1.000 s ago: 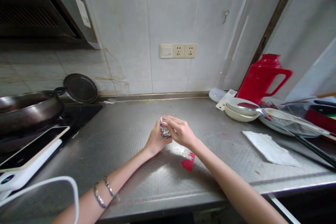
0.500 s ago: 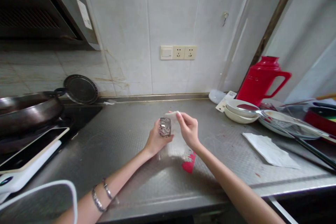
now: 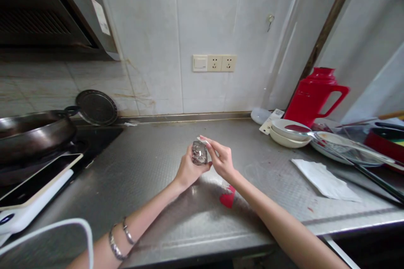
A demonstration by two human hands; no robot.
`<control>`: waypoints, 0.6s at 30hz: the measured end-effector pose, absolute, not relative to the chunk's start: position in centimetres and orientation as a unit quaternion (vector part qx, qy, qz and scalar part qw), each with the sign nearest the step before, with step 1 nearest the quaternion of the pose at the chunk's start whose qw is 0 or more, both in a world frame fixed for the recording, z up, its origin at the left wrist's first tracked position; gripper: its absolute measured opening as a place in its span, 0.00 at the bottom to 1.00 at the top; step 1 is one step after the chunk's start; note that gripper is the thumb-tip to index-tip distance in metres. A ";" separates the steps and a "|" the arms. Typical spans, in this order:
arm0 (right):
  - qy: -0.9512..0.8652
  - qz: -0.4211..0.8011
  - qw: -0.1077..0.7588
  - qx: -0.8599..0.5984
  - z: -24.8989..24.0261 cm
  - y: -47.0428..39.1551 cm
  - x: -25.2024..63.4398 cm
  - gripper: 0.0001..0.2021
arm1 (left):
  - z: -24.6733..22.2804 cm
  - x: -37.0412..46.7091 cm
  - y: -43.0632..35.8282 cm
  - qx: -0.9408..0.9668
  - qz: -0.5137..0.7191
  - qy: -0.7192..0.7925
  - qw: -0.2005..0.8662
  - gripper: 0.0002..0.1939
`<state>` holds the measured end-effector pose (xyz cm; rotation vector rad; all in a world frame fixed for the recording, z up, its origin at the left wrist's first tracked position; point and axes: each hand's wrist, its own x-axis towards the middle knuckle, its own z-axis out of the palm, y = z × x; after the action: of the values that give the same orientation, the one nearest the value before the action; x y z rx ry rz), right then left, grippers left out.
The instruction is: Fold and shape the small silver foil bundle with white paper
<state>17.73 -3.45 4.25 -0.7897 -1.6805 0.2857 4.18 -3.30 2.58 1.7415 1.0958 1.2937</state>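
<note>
My left hand (image 3: 188,169) is wrapped round a small clear patterned glass (image 3: 200,153), held above the steel countertop. At its upper rim, my right hand (image 3: 221,157) pinches a small white tissue (image 3: 203,139) between thumb and fingers. Only a little of the tissue shows; the rest is hidden by the fingers. On the counter below the right wrist lies a flat bright pink-red piece (image 3: 227,199), partly covered by the forearm.
A pan (image 3: 34,134) and a phone (image 3: 41,180) are at the left, by a dark round lid (image 3: 96,107). To the right are a folded white napkin (image 3: 323,178), stacked bowls (image 3: 290,138) and a red thermos (image 3: 312,96). The steel countertop (image 3: 151,147) spreads between.
My right hand has moved left, up against the glass. The white tissue that hung beside the glass now shows only as a small bit at the rim.
</note>
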 end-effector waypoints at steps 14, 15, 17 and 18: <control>-0.821 -0.060 0.540 -0.173 4.2 -3.4 18.0 0.19 | 2.8 4.1 -2.8 0.643 0.502 0.447 0.367 0.27; -0.827 -0.069 0.533 -0.164 4.2 -3.3 18.2 0.20 | 2.7 4.1 -2.7 0.641 0.498 0.452 0.369 0.27; -0.816 -0.074 0.543 -0.184 4.5 -2.9 18.5 0.19 | 2.7 4.2 -2.6 0.638 0.491 0.461 0.374 0.28; -0.798 -0.068 0.560 -0.213 4.6 -2.7 18.7 0.18 | 2.7 4.2 -2.7 0.635 0.490 0.465 0.375 0.28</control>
<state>18.68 -2.70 4.57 -0.5011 -1.8809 -0.1601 4.24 -2.72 2.70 1.6268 1.1902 1.2538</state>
